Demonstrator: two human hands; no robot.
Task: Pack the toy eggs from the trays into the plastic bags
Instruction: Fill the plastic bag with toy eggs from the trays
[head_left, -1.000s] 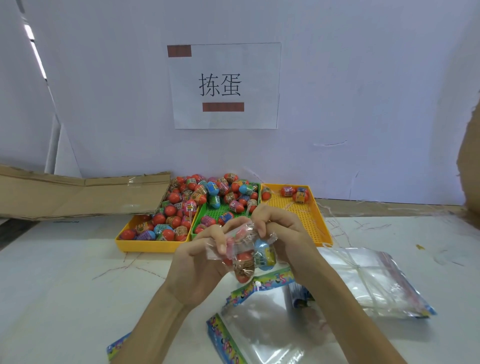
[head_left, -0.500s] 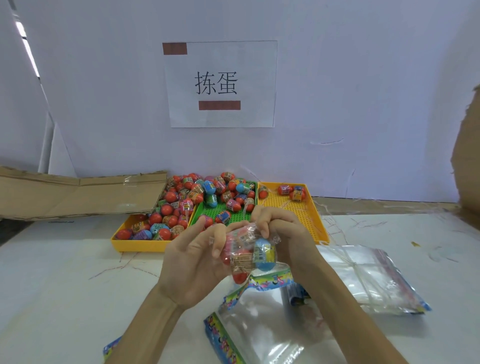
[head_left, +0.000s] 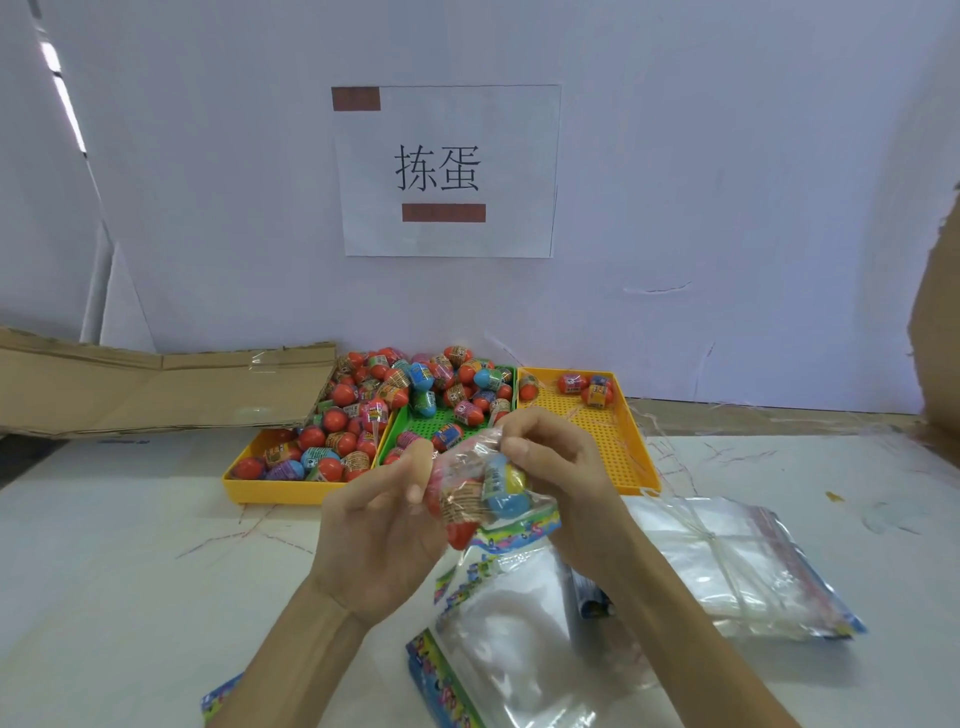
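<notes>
Flat plastic bags (head_left: 524, 639) lie nearest on the bench (head_left: 104, 545); above them the left hand (head_left: 379, 525) and right hand (head_left: 561, 467) both pinch a small filled bag (head_left: 488, 491), tilted, mouth up and away, red egg (head_left: 461, 530) lowest; beyond sit the egg trays (head_left: 283, 491)

Both bare forearms rise from six o'clock and meet mid-air. The left hand (head_left: 379, 525) is cupped palm-up, thumb toward one o'clock, holding the small filled bag (head_left: 483, 493). The right hand (head_left: 558, 462) curls over from three o'clock, fingertips seemingly pinching the bag's top edge.
</notes>
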